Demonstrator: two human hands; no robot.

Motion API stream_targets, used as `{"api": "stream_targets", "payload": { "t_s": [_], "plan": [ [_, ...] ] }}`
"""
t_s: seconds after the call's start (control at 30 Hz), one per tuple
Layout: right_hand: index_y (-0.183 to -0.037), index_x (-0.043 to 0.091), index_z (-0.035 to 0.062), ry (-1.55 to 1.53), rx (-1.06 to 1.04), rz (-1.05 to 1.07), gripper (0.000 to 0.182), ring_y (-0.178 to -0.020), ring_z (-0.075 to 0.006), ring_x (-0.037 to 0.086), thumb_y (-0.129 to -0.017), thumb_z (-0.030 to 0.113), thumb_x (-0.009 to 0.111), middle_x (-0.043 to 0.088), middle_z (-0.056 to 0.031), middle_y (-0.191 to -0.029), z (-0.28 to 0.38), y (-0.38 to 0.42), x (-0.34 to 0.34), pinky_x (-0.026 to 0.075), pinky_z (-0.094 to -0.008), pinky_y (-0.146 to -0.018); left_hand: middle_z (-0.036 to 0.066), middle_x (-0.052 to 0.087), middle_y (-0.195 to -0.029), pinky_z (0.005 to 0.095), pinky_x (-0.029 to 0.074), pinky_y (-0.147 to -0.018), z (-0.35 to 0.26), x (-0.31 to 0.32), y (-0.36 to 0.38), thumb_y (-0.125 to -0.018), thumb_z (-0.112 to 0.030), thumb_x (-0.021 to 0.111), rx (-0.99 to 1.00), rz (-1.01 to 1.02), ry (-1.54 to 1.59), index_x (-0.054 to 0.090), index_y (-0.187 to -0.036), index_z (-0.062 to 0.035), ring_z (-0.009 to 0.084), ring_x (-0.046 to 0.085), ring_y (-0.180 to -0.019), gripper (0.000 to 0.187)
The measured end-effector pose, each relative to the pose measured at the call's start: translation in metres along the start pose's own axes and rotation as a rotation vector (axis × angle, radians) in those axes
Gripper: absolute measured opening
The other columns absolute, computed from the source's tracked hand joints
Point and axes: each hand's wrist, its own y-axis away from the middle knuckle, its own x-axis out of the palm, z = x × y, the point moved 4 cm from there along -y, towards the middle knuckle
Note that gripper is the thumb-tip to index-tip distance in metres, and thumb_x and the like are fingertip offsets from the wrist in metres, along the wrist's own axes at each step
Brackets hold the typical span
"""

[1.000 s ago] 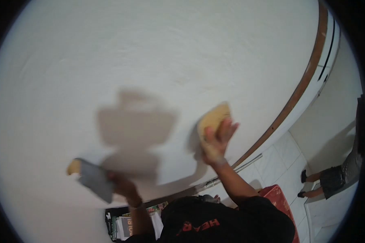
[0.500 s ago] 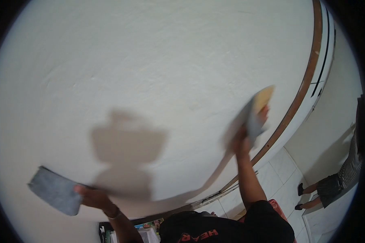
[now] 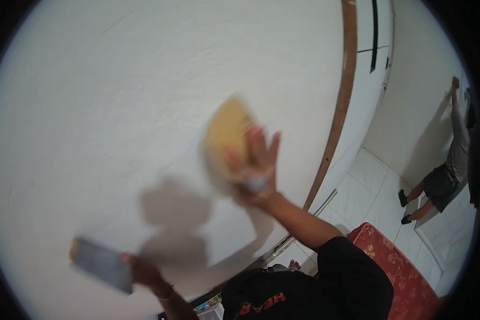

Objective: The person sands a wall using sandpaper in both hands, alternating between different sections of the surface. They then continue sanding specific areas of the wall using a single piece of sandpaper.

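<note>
A sheet of what looks like sandpaper (image 3: 226, 128), tan on the side facing me, lies against or close to the white wall (image 3: 144, 96). My right hand (image 3: 261, 160) is on it with some fingers spread; motion blurs both, and a pale grey patch shows by the palm. Lower left, my left hand (image 3: 145, 273) pinches the end of a second, grey sheet (image 3: 101, 265), whose far edge shows a yellowish strip. That sheet is held near the wall; whether it touches cannot be made out.
A brown wooden strip (image 3: 338, 122) edges the wall on the right. Below stands a red floral-patterned mattress or seat (image 3: 394, 266) on the tiled floor (image 3: 368, 176). Another person (image 3: 453, 160) stands far right, one arm raised to a wall. Printed items (image 3: 210, 309) lie at the bottom.
My right hand has swept left across the wall with its sandpaper, turning the tan side more toward me. My left hand has shifted right and slightly down. The view has turned, showing more red fabric.
</note>
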Motion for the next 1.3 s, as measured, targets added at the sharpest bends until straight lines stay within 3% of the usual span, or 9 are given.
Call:
{"api": "stream_targets", "payload": {
  "t_s": [0.1,0.33,0.5,0.67,0.77,0.83,0.97,1.13,1.3],
  "plan": [
    [-0.125,0.044,-0.0028,-0.065,0.385,-0.187,0.045,-0.122,-0.0343,0.037,-0.089,0.025,0.045,0.042,-0.0226,-0.129,-0.109,0.003,-0.027,0.020,-0.0459,-0.103,0.029,0.056,-0.097,0.0367,0.051,-0.073,0.034,-0.035,-0.036,-0.094,-0.044,0.039,-0.490,-0.239,0.019,0.047,-0.102,0.0212,0.0341,0.058,-0.082,0.067],
    [-0.114,0.047,-0.0109,-0.301,1.242,-0.312,0.052,-0.110,-0.0276,0.047,-0.096,0.037,0.036,0.051,-0.0213,-0.118,-0.164,0.036,-0.019,0.032,-0.0349,-0.097,0.033,0.050,-0.110,0.0377,0.047,-0.081,-0.022,-0.004,-0.015,-0.093,-0.048,0.035,-0.577,-0.270,-0.025,0.039,-0.112,0.0226,0.0355,0.055,-0.090,0.073],
    [-0.133,0.041,0.0255,0.030,-0.065,0.063,0.053,-0.133,-0.0315,0.022,-0.083,0.036,0.054,0.025,-0.0173,-0.143,-0.023,0.025,0.006,0.009,-0.0650,-0.100,0.032,0.035,-0.131,0.0406,0.032,-0.100,-0.127,0.053,0.042,-0.095,-0.033,0.040,0.019,-0.227,-0.098,0.031,-0.127,0.0152,0.0375,0.041,-0.117,0.058],
    [-0.130,0.046,0.0285,-0.002,-0.018,0.033,0.058,-0.131,-0.0290,0.030,-0.077,0.049,0.057,0.030,-0.0137,-0.142,-0.108,0.021,-0.028,0.015,-0.0627,-0.100,0.031,0.046,-0.119,0.0399,0.043,-0.089,-0.038,0.040,0.029,-0.095,-0.041,0.035,-0.306,-0.187,0.097,0.032,-0.122,0.0186,0.0359,0.051,-0.104,0.066],
    [-0.123,0.052,0.0074,0.290,0.133,-0.107,0.042,-0.122,-0.0328,0.041,-0.083,0.018,0.056,0.038,-0.0198,-0.135,-0.203,0.020,-0.063,0.026,-0.0495,-0.101,0.032,0.056,-0.100,0.0422,0.048,-0.079,0.016,-0.003,0.001,-0.095,-0.046,0.032,-0.684,-0.112,-0.109,0.043,-0.109,0.0225,0.0386,0.056,-0.089,0.071],
    [-0.111,0.049,-0.0052,-0.452,0.645,-0.269,0.030,-0.104,-0.0229,0.048,-0.081,0.000,0.051,0.048,-0.0171,-0.114,-0.239,0.029,-0.071,0.037,-0.0333,-0.091,0.031,0.058,-0.093,0.0422,0.049,-0.074,0.012,-0.011,-0.007,-0.094,-0.047,0.031,-0.683,-0.230,-0.041,0.048,-0.102,0.0215,0.0382,0.057,-0.083,0.071],
    [-0.120,0.041,-0.0026,-0.118,0.407,-0.454,0.041,-0.112,-0.0315,0.043,-0.080,-0.002,0.051,0.044,-0.0192,-0.121,-0.205,0.005,-0.081,0.033,-0.0381,-0.095,0.029,0.060,-0.086,0.0399,0.049,-0.070,-0.019,0.002,-0.006,-0.094,-0.048,0.033,-0.538,-0.392,-0.184,0.057,-0.086,0.0193,0.0360,0.058,-0.078,0.072],
    [-0.126,0.038,-0.0023,-0.030,0.257,-0.569,0.048,-0.118,-0.0373,0.037,-0.080,-0.003,0.050,0.038,-0.0220,-0.130,-0.209,-0.021,-0.077,0.026,-0.0433,-0.100,0.033,0.048,-0.113,0.0369,0.048,-0.079,-0.041,-0.008,-0.032,-0.092,-0.052,0.032,-0.612,-0.398,0.012,0.037,-0.113,0.0232,0.0337,0.055,-0.096,0.079],
    [-0.135,0.039,0.0121,0.030,0.285,-0.177,0.055,-0.135,-0.0388,0.012,-0.086,0.035,0.049,0.016,-0.0253,-0.144,-0.138,-0.023,-0.046,0.003,-0.0610,-0.102,0.034,0.039,-0.124,0.0399,0.040,-0.093,-0.076,0.029,-0.015,-0.092,-0.054,0.027,-0.446,-0.213,0.212,0.025,-0.123,0.0216,0.0368,0.047,-0.106,0.082]
  ]
}}
